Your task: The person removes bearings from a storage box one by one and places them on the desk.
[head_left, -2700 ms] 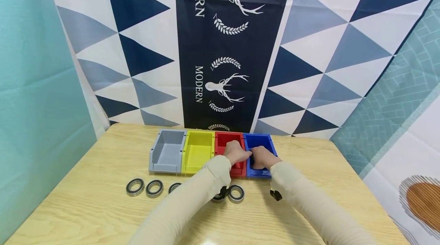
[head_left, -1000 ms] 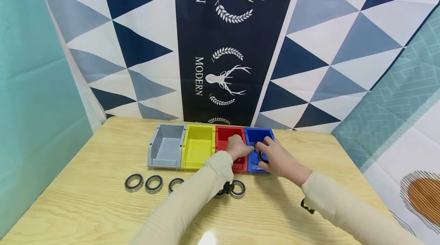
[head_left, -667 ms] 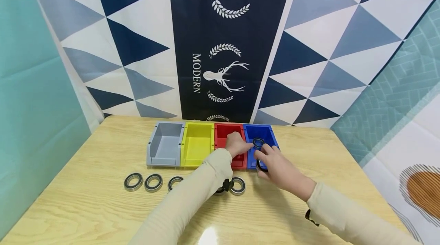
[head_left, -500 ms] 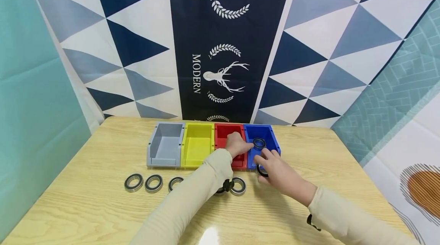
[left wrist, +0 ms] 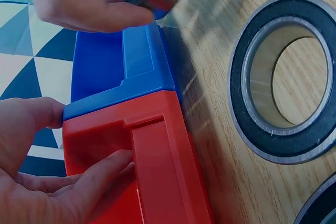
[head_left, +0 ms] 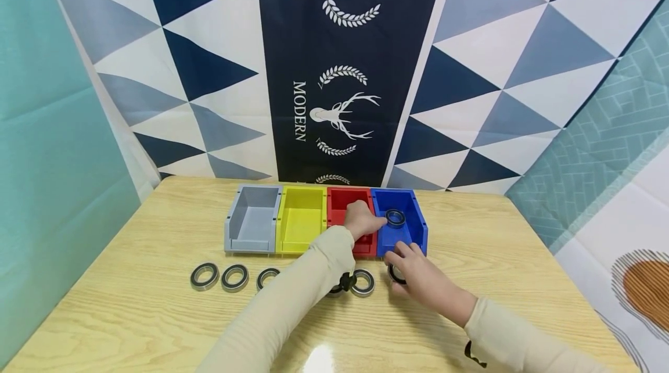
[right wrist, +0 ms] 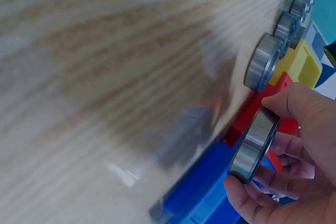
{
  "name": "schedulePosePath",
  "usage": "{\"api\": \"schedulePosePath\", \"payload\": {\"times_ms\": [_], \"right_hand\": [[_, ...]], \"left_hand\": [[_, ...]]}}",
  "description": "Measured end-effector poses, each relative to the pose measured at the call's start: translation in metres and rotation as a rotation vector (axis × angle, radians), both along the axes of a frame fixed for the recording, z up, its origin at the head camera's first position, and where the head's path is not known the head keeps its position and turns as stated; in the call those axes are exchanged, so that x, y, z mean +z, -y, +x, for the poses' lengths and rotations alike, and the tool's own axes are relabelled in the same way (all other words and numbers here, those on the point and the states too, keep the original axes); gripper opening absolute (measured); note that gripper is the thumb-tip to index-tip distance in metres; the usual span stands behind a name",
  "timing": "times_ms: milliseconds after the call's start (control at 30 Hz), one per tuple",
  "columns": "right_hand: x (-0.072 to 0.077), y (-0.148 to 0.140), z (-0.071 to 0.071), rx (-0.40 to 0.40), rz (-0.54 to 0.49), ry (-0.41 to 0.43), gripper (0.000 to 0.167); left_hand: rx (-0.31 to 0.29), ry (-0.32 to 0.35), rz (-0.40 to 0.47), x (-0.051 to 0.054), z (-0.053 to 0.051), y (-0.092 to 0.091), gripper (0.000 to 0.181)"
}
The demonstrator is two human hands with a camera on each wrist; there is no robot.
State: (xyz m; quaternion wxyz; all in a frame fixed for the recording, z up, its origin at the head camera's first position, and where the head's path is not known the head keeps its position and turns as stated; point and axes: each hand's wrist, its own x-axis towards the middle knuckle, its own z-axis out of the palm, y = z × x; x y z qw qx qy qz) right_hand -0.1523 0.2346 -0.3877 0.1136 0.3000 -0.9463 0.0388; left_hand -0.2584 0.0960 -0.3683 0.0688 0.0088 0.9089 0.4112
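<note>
My right hand [head_left: 420, 273] holds a ball bearing [right wrist: 254, 145] by its edges, between thumb and fingers, just in front of the blue bin [head_left: 419, 232]. A second bearing [head_left: 395, 226] lies inside that bin. My left hand [head_left: 359, 221] reaches into the red bin [left wrist: 168, 166]. Its thumb touches the rim where the red and blue bins meet, and its fingers rest inside with no loose thing seen between them. On the table nearby, a bearing [left wrist: 239, 77] fills the right of the left wrist view. The left sleeve covers part of the bearing row.
A grey bin [head_left: 253, 245] and a yellow bin [head_left: 302, 245] stand left of the red one, joined side by side. Several bearings [head_left: 194, 280] lie in a row before them on the wooden table [head_left: 130, 315]. A patterned cloth [head_left: 230, 88] hangs behind.
My right hand was inside the blue bin and has come out with a bearing, moving toward me past the bin's front. The left hand stays at the red bin.
</note>
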Motion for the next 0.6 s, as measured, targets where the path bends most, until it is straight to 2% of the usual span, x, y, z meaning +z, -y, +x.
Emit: {"api": "schedulePosePath", "payload": {"times_ms": [600], "right_hand": [[-0.02,0.008,0.001,0.047,-0.06,0.076,0.031]], "left_hand": [[-0.005,0.0,-0.001,0.0,0.002,0.001,0.031]]}}
